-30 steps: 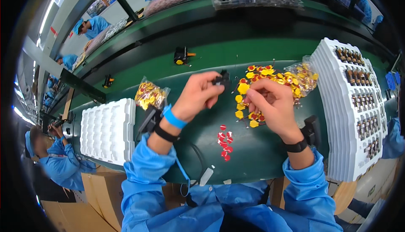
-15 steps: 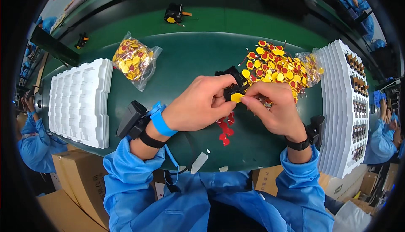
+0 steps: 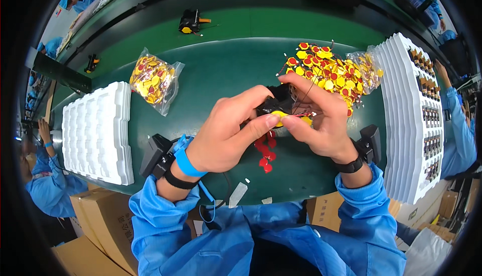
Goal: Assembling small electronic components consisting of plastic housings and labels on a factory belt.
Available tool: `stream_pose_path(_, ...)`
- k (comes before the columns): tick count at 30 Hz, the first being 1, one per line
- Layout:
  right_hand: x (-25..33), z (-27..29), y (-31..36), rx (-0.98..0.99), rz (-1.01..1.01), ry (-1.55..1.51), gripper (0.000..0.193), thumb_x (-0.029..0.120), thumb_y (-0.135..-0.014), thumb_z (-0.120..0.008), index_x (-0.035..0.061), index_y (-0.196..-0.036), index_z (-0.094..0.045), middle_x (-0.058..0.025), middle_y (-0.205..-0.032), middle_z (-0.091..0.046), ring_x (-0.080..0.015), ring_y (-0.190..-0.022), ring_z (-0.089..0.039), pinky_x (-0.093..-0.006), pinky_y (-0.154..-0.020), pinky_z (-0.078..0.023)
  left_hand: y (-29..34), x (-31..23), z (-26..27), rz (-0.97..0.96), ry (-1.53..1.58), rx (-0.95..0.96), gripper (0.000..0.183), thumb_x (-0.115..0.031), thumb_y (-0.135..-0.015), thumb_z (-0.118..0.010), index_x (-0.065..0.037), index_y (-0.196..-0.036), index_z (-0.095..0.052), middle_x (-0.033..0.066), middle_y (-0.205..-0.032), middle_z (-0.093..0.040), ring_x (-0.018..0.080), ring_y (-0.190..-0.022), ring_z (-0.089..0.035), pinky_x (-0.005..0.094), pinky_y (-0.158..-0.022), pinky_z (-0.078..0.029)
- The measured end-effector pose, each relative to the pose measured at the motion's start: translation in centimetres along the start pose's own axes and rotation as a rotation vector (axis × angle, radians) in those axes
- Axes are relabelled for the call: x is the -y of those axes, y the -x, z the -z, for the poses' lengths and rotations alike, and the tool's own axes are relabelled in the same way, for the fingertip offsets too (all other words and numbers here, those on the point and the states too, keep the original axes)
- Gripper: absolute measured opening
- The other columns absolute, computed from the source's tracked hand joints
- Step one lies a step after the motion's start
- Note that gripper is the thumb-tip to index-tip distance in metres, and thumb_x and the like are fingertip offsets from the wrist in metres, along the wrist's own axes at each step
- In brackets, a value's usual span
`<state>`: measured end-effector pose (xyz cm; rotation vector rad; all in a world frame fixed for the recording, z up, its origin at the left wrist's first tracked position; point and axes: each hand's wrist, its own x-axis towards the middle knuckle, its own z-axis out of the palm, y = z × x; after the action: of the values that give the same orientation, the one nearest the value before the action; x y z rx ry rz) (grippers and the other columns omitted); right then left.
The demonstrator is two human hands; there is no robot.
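Note:
Over the middle of the green table, a small black device (image 3: 271, 106) is held between my hands. My left hand (image 3: 223, 133) is closed around its left side, thumb pressed on a yellow piece (image 3: 279, 113) on the device's near face. The thumb of my right hand (image 3: 326, 125) meets that piece from the other side, while its fingers curl around the far right of the device. Thin dark and red wires (image 3: 305, 114) show inside the right hand's grip. Just below the device lie several red round scraps (image 3: 266, 155). The device's underside is hidden.
A pile of yellow and red wired discs (image 3: 326, 70) lies back right, beside a plastic bag (image 3: 369, 70). Another filled bag (image 3: 154, 81) sits back left. White foam trays (image 3: 95, 130) stand left; stacked trays with parts (image 3: 409, 120) stand right. A black device (image 3: 191, 21) rests beyond.
My right fingers have moved up and around the device's far side. My left thumb has come onto the yellow piece, and wires now show in the right hand's grip.

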<state>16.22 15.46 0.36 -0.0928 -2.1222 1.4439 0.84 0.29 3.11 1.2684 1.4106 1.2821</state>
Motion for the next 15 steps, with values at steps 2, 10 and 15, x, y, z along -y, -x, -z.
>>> stream_pose_path(2, 0.4, -0.1, 0.2, -0.07, 0.053, 0.055, 0.053, 0.01, -0.082, -0.076, -0.0083, -0.127, -0.055, -0.0111, -0.09, -0.07, -0.013, -0.076, -0.071, -0.0258, -0.069, -0.059, -0.1, -0.1, -0.5, -0.071, -0.132, -0.086, 0.02, -0.017, -0.098, -0.06, 0.002, -0.105, -0.055, 0.0052, -0.071, -0.055, 0.0099, -0.056, -0.045, 0.0262, -0.053, -0.037)
stream_pose_path(10, 0.4, -1.4, 0.0, -0.137, -0.254, -0.146, 0.043, 0.011, -0.084, -0.076, -0.0081, -0.118, -0.06, -0.0081, -0.082, -0.069, -0.0071, -0.066, -0.066, -0.0202, -0.058, -0.054, -0.3, 1.3, -1.1, 0.035, 0.053, -0.192, 0.016, -0.013, -0.098, -0.06, 0.001, -0.105, -0.055, -0.001, -0.07, -0.047, 0.0038, -0.06, -0.038, 0.0233, -0.052, -0.032)
stream_pose_path(15, 1.4, -0.6, -0.1, -0.181, -0.194, -0.057, 0.042, 0.01, -0.083, -0.075, -0.0057, -0.119, -0.059, -0.0077, -0.085, -0.069, -0.0087, -0.071, -0.067, -0.0232, -0.064, -0.056, -1.1, 1.2, -1.5, 0.022, 0.266, -0.185, 0.016, -0.013, -0.096, -0.061, -0.002, -0.106, -0.054, -0.0023, -0.068, -0.049, 0.004, -0.055, -0.043, 0.0228, -0.049, -0.034)
